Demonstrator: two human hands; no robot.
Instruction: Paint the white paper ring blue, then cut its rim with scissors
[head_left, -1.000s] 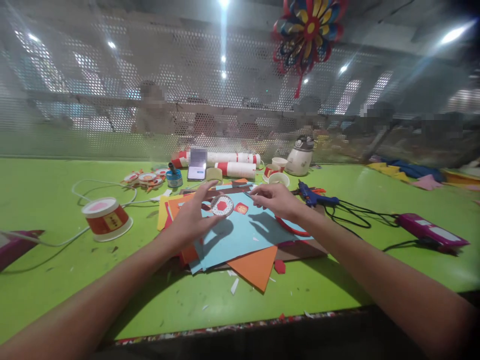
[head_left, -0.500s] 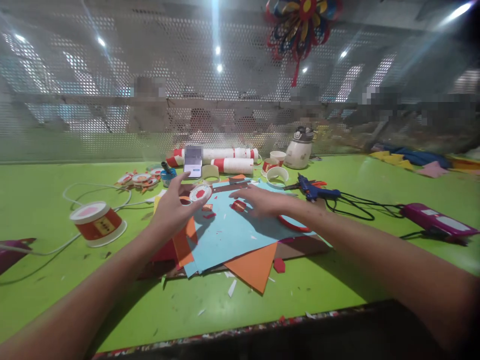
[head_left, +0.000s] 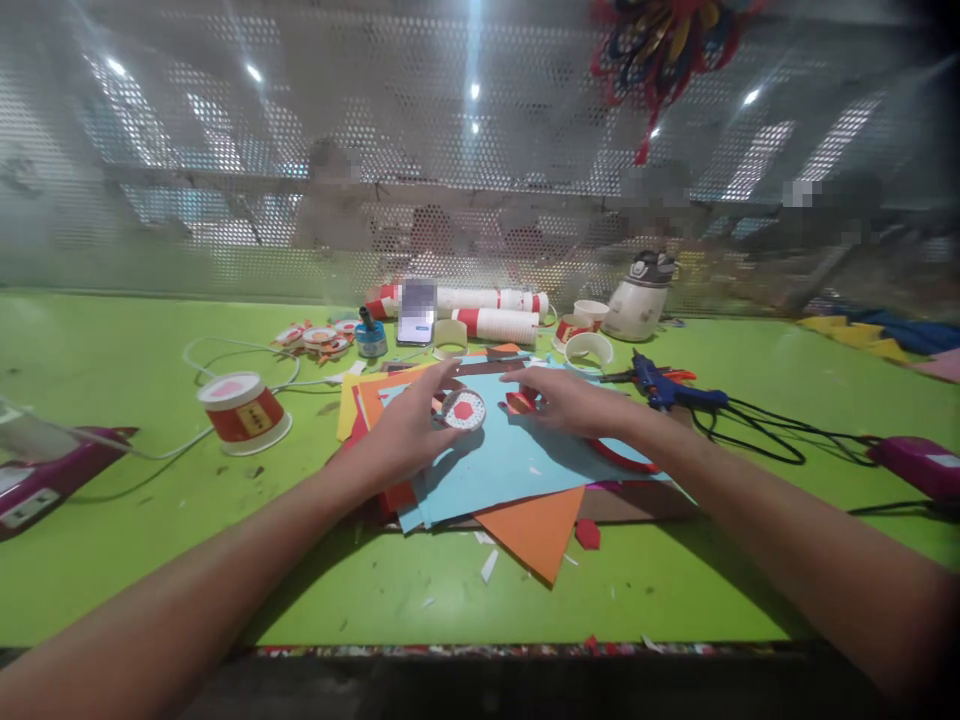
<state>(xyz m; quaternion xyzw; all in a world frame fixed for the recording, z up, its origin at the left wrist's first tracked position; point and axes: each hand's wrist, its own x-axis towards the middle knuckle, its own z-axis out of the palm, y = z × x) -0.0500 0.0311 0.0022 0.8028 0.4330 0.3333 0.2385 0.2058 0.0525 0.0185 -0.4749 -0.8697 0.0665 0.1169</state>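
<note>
My left hand [head_left: 416, 425] is closed on the edge of a small white paper disc [head_left: 449, 412] with a red hexagon [head_left: 464, 410] at its centre. The disc is held above a light-blue paper sheet [head_left: 480, 480], its face turned towards me. My right hand [head_left: 566, 400] is bent over the same sheet, fingers curled round a small red and orange paper piece [head_left: 520, 402]. The two hands are apart, with blue paper between them. Below the sheet's front edge lies a loose red hexagon [head_left: 588, 535].
Behind the papers stand a phone [head_left: 417, 312], a blue ink bottle [head_left: 370, 336], stacked paper cups [head_left: 495, 325] and a white water bottle [head_left: 637, 300]. A red paper cup [head_left: 244, 415] is at left. A blue glue gun [head_left: 675, 388] with its black cable lies at right.
The view has swung left, so things appear further right. My left hand has brought the disc right and nearer to me. My right fingers have closed round the red paper piece.
</note>
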